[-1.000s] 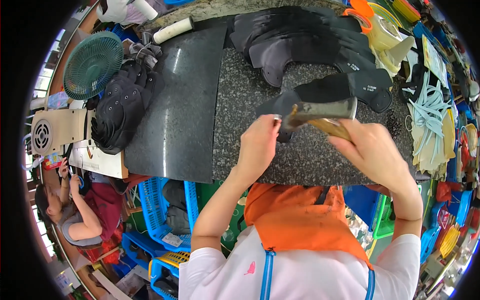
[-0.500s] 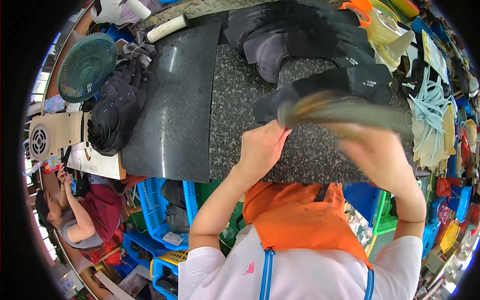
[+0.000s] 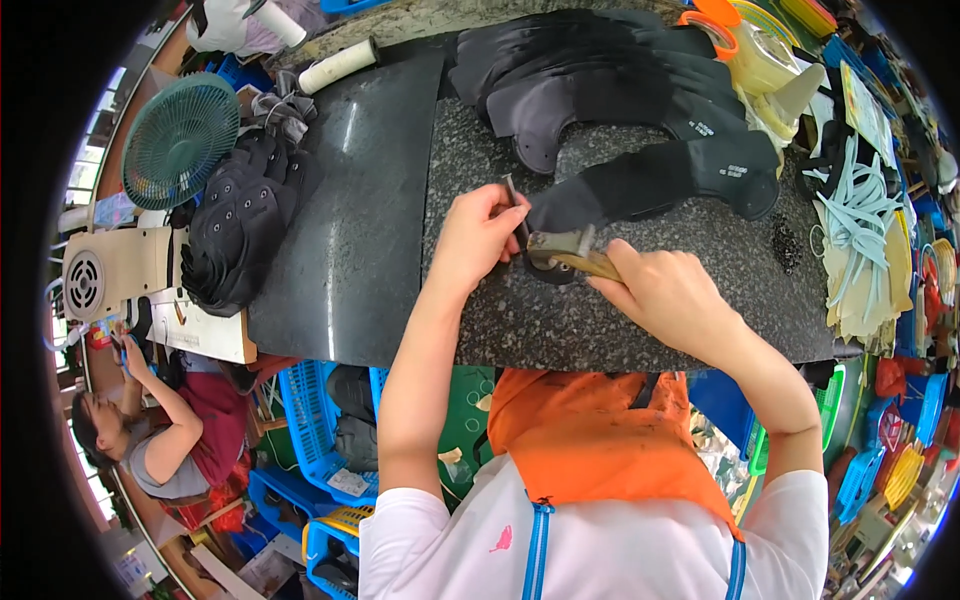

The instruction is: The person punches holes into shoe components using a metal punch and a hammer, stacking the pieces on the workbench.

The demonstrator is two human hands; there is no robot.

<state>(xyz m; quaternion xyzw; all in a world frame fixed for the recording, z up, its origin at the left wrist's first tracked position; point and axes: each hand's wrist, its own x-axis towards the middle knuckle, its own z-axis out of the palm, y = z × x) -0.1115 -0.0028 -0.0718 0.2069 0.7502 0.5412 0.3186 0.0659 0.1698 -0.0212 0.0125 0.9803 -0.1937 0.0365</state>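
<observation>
Currently, the speckled stone part of the table [image 3: 640, 330] carries the work. Along its far side lies a fanned stack of black pieces [image 3: 620, 85]. Nearer to you, a single black piece [image 3: 650, 187] lies flat, ahead of your right hand [image 3: 668, 296] and to the right of your left hand [image 3: 470, 238]. Its long, curved axis runs from the near left end away to the far right. Your right hand is wrapped around the wooden handle of the hammer [image 3: 558, 246], whose head partly hides the near left end. Your left hand pinches a tilted, thin metal rod [image 3: 522, 236] just beside that end, and is the nearer hand to the piece; contact between rod and piece cannot be confirmed. Below the hammer head, a small eyelet [image 3: 564, 267] shows.
</observation>
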